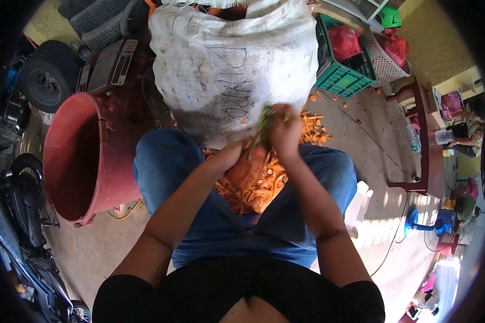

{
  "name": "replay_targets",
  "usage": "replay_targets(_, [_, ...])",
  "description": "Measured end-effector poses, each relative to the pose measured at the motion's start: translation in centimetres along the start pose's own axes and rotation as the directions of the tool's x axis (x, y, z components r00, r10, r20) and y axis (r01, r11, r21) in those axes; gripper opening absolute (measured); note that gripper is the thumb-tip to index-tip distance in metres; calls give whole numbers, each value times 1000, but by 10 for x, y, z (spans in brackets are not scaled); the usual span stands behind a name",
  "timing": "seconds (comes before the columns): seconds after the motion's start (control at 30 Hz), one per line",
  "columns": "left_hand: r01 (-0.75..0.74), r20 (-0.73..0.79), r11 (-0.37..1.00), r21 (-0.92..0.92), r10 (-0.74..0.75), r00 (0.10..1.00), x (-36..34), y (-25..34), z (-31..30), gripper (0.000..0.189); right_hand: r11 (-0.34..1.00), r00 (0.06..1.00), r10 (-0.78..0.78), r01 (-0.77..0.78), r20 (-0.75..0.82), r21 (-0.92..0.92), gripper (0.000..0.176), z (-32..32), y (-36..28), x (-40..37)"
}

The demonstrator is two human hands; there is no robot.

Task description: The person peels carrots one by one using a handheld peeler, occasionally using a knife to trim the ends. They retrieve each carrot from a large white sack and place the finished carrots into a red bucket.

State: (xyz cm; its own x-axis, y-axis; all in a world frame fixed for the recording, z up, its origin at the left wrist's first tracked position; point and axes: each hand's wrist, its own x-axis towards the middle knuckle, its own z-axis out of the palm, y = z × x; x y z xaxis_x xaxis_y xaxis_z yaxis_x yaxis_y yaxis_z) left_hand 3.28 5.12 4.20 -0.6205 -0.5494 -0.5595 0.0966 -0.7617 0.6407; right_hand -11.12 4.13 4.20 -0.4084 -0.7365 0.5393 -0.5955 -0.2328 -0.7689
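Note:
My left hand is closed on a carrot, smeared by motion, low between the knees. My right hand is closed round a long green thing that slants down towards the carrot; motion blurs it, and I cannot tell its kind. Under both hands lies a heap of orange carrot peelings, between the legs. More peelings and cut ends spill out past the right knee. Just beyond the hands stands a big white woven sack with dark handwriting, its top open.
A large red tub lies tipped at the left, near a tyre and a motorcycle. At the right are a green crate, a white basket and a wooden bench. Other people sit at the far right by a blue fan.

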Motion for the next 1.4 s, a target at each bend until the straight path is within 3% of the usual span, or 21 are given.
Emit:
replay_targets(0.07, [183, -61, 971, 152, -175, 983, -12, 0, 12, 34, 953, 948, 265, -285, -174, -103, 19, -19, 17, 32])
replay_targets(0.1, [99, 138, 984, 150, -120, 983, -13, -8, 6, 35, 924, 914, 312, -355, -261, -140, 19, -30, 38, 46])
replay_targets(0.17, [120, 139, 988, 100, -134, 981, -27, -2, 15, 36, 888, 866, 353, -429, -354, -166, 19, -47, 59, 56])
replay_targets(0.23, [138, 141, 990, 36, -142, 980, -23, -3, 13, 36, 891, 818, 454, -417, -352, 181, 21, -56, 56, 61])
replay_targets(0.27, [133, 163, 987, -94, -117, 980, -10, -9, 3, 41, 892, 821, 453, -418, -348, 175, 21, -54, 52, 57])
replay_targets(0.3, [126, 178, 966, -224, -87, 980, -2, -12, -3, 45, 894, 846, 445, -403, -292, 194, 21, -47, 38, 49])
replay_targets(0.4, [54, 116, 952, -303, -19, 993, -9, 5, 9, 41, 788, 836, 548, -511, -15, 343, 19, -27, -6, 24])
replay_targets(0.47, [21, 126, 952, -306, 19, 992, 4, -2, -1, 39, 758, 846, 484, -533, 222, 376, 18, -17, -23, 6])
replay_targets(0.53, [-9, 160, 867, -498, 103, 982, 12, -5, 0, 38, 962, 985, 119, -146, 124, 230, 12, -4, -29, -11])
replay_targets(0.67, [9, -4, 953, -304, -11, 1000, -2, -3, 1, 37, 980, 953, 191, -198, 234, 9, 10, -1, -38, -16])
replay_targets(0.73, [213, 212, 953, -216, -167, 963, 2, -6, -6, 36, 963, 962, 269, -269, 47, -7, 11, -5, -15, 4])
replay_targets(0.9, [54, 74, 990, -129, -45, 996, -9, -9, 13, 39, 924, 881, 346, -380, -322, -47, 19, -38, 41, 49])
replay_targets(0.97, [172, 93, 977, -123, -161, 983, -15, 1, 16, 40, 797, 790, 550, -400, -270, 453, 23, -43, 52, 52])
replay_targets(1.0, [170, 94, 977, -129, -158, 983, -8, -3, 10, 40, 798, 793, 548, -400, -266, 450, 23, -42, 47, 50])
replay_targets(1.07, [189, 197, 893, -408, -116, 973, 13, -15, -9, 41, 805, 857, 500, -407, -125, 431, 19, -37, 25, 36])
replay_targets(1.13, [96, 253, 897, -432, 18, 967, 13, -11, -12, 42, 750, 826, 562, -531, 42, 394, 21, -27, -12, 18])
replay_targets(1.2, [5, -29, 891, -455, -21, 999, 11, -5, -5, 42, 794, 878, 432, -478, 206, 375, 20, -13, -23, -2])
replay_targets(1.23, [7, -31, 893, -450, -23, 999, 6, -4, -2, 42, 855, 912, 322, -396, 256, 335, 18, -11, -30, -6])
replay_targets(1.3, [-62, 84, 838, -542, 127, 988, -3, -3, 3, 43, 865, 922, 297, -370, 248, 340, 17, -6, -38, -10])
replay_targets(1.37, [-28, 172, 851, -524, 138, 975, 3, -6, -4, 44, 851, 921, 296, -375, 254, 368, 18, -4, -33, -9])
replay_targets(1.4, [2, 257, 862, -507, 149, 955, 6, -8, -9, 45, 729, 859, 440, -511, 260, 455, 18, -6, -30, -4])
